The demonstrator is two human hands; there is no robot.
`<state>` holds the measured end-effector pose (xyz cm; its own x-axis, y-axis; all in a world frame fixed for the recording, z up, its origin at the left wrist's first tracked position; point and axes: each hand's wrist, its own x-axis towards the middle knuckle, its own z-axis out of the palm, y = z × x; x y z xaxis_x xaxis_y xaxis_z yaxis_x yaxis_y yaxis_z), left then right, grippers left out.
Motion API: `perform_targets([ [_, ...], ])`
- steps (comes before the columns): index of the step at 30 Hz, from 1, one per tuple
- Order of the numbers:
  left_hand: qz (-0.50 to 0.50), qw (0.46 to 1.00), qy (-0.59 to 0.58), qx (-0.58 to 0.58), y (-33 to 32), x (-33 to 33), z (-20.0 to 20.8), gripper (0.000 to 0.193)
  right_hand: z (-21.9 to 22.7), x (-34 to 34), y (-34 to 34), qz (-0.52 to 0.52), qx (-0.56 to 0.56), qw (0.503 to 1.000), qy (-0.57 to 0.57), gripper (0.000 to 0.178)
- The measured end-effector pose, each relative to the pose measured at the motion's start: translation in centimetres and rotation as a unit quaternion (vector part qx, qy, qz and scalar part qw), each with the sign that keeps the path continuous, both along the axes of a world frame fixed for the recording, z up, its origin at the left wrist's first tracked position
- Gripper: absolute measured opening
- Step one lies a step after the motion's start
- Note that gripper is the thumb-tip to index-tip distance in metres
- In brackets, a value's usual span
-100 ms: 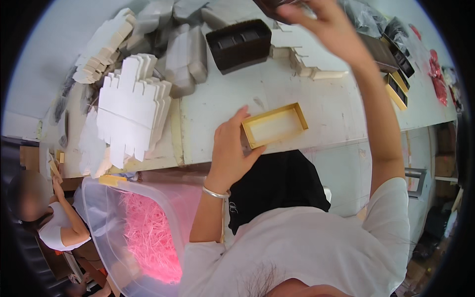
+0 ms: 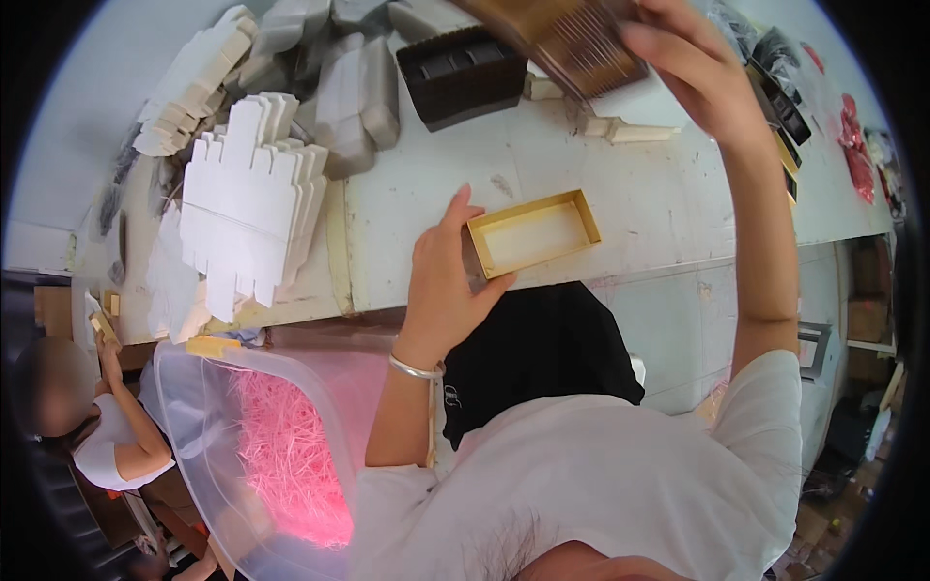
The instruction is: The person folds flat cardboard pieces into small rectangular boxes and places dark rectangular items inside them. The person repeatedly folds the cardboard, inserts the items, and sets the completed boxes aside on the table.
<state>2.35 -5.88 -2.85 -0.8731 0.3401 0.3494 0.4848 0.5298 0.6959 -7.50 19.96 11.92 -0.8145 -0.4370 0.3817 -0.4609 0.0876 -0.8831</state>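
Observation:
A shallow, open gold box [image 2: 528,259] with a white inside lies near the table's front edge. My left hand [image 2: 441,281] grips its left end between thumb and fingers; a silver bangle circles that wrist. Raised over the far side of the table, my right hand [image 2: 702,73] is closed on the right edge of a dark brown, ribbed plastic tray [image 2: 586,48]. The upper part of this tray runs out of the picture. Just left of it stands a stack of black plastic trays [image 2: 460,82].
Bundles of white flat cardboard blanks [image 2: 247,208] stand on the left of the table [image 2: 407,208]. A clear tub [image 2: 194,426] of pink shredded filler [image 2: 291,455] is below it. Wrapped grey bundles [image 2: 354,97] lie behind. Another person [image 2: 121,426] works at far left.
My right hand has shifted right and slightly nearer, bringing the brown tray further into view. The gold box stays in my left hand's grip. The whole view has shifted a little.

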Motion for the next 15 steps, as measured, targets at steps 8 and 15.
perform_targets([
  [8, -0.017, 1.0, 0.004, -0.008, 0.6, -0.4, 0.7, 0.096, -6.5, 4.3, -0.2, 0.031, 0.276, 0.928, -0.247, 0.017],
  [15, -0.022, 0.999, 0.011, -0.047, 0.2, -0.7, 0.7, 0.081, -8.7, 7.0, -2.5, -0.089, 0.356, 0.923, 0.118, 0.013],
])
